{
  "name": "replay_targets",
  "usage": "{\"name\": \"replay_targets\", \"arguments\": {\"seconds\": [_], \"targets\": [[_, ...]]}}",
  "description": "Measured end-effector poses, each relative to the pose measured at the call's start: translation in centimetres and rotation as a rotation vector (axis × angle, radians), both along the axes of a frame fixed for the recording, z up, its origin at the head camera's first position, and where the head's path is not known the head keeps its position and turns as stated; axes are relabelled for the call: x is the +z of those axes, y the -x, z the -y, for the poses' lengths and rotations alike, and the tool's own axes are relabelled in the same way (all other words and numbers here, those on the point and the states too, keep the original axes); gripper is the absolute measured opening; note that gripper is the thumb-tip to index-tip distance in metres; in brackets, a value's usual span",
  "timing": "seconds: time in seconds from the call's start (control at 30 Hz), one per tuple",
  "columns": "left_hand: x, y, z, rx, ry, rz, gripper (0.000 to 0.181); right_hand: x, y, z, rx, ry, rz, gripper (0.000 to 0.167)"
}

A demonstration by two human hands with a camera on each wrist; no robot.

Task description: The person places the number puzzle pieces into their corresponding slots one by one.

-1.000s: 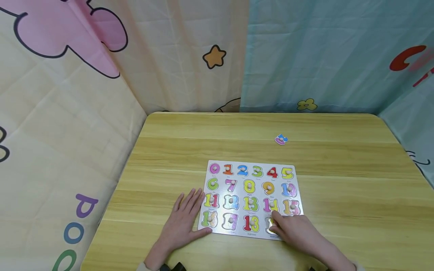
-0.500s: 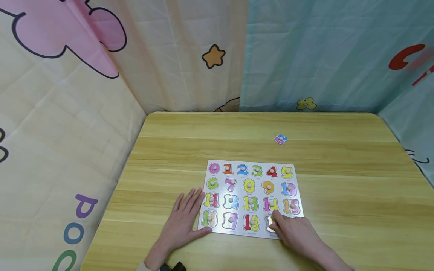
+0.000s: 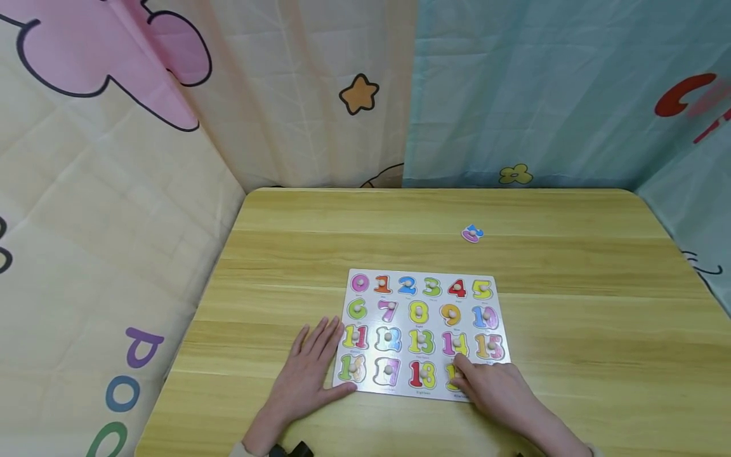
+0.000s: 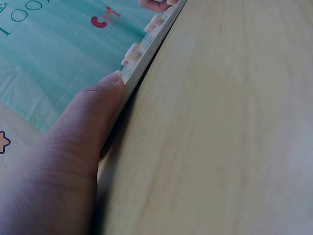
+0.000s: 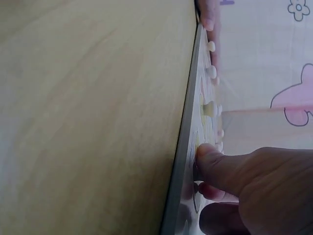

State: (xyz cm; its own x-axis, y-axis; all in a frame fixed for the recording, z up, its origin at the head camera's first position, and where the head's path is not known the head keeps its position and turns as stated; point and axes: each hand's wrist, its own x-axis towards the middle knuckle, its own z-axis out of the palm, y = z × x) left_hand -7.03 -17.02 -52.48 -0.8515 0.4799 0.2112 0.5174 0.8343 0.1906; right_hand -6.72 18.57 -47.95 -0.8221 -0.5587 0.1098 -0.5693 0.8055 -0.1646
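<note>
A white number puzzle board (image 3: 403, 355) lies on the table, with colourful knobbed number pieces in rows. My left hand (image 3: 305, 374) lies flat along its left side, fingers straight; the thumb touches the lower left corner, and in the left wrist view the thumb (image 4: 73, 127) rests along the board's edge. My right hand (image 3: 497, 387) is over the lower right corner, thumb and index finger pinching a yellow number puzzle piece (image 3: 452, 376) that is mostly hidden. In the right wrist view the thumb (image 5: 215, 161) is low against the board's face; the knob there is hidden.
A small blue and purple knobbed puzzle piece (image 3: 472, 233) lies on the wooden table (image 3: 599, 285) beyond the board. Patterned curtains (image 3: 514, 89) hang behind the table and at its sides. A black object (image 3: 299, 449) shows by the left wrist.
The piece under my right hand now shows yellow where it looked pale and shiny before, and the right fingers have shifted slightly. My left hand stays in place.
</note>
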Motion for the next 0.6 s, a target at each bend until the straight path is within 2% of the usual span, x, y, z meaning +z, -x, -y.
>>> {"name": "replay_targets", "arguments": {"seconds": [0.2, 0.37, 0.47, 0.6], "targets": [[0.0, 0.1, 0.0, -0.005, -0.002, -0.001, 0.101, 0.5, 0.2, -0.1, -0.009, -0.02, 0.077, 0.024], [-0.1, 0.1, 0.0, -0.009, -0.008, -0.012, 0.101, 1.5, 1.2, -0.9, 0.027, 0.034, 0.228, 0.028], [-0.2, 0.1, 0.0, -0.009, -0.01, -0.02, 0.101, 2.2, 3.3, -1.9, 0.012, 0.093, 0.315, 0.029], [-0.3, 0.1, 0.0, -0.007, -0.011, -0.026, 0.101, 2.7, 8.2, -3.7, -0.119, 0.187, 0.369, 0.025]]}}
